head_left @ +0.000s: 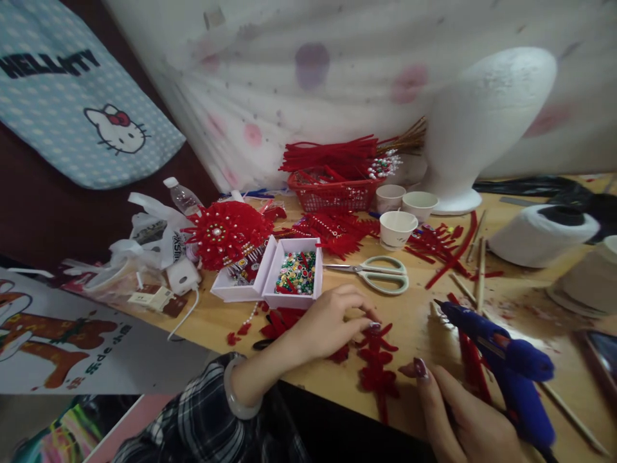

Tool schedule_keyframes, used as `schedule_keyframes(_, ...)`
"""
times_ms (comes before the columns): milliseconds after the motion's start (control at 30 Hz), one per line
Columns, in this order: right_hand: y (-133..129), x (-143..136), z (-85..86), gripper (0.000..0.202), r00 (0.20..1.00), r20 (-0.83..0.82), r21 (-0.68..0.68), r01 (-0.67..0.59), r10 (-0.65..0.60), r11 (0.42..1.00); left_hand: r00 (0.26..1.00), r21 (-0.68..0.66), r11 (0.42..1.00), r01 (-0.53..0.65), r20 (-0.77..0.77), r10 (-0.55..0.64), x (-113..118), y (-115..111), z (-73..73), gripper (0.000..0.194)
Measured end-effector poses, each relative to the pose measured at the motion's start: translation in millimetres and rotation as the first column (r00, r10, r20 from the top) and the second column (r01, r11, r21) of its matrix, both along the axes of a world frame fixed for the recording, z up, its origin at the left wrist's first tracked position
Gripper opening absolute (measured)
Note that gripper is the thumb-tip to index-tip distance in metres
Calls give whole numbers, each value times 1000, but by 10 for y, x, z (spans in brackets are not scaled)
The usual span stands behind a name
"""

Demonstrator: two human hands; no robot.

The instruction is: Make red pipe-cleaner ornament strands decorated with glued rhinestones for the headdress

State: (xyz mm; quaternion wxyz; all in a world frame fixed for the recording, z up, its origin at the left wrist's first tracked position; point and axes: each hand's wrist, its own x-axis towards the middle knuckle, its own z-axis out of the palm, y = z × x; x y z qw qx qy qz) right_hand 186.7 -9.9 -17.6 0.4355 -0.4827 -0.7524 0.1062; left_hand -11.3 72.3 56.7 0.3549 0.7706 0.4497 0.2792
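Observation:
A fuzzy red flower piece (378, 373), made of chenille stems with several petals and a tail, lies at the table's front edge. My left hand (332, 321) pinches its upper end between thumb and curled fingers. To its right is my right hand (463, 411), thumb and forefinger pressed together; whatever they hold, if anything, is hidden. Behind the left hand, a white box (315, 267) contains small coloured beads and gems. Green-handled scissors (383, 273) lie beside the box. A blue glue gun (511, 360) rests just beyond the right hand.
Paper cups (398, 230), a red basket (332, 196) of red stems and a white foam head (482, 122) stand at the back. Thread cones (525, 238) are on the right, with wooden sticks (481, 270) nearby. A beaded red flower (226, 231) and plastic bags (139, 251) occupy the left.

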Motion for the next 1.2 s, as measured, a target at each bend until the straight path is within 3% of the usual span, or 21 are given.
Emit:
schedule_keyframes(700,-62,-62,42,40,994,-63,-117,80,-88,990,991,-5,998,-55,-124,54,71,201,-259,10)
schedule_keyframes(1200,-15,14,-35,28,999,16,-3,32,-32,999,963,210,977,28,-267,30,87,128,-251,11)
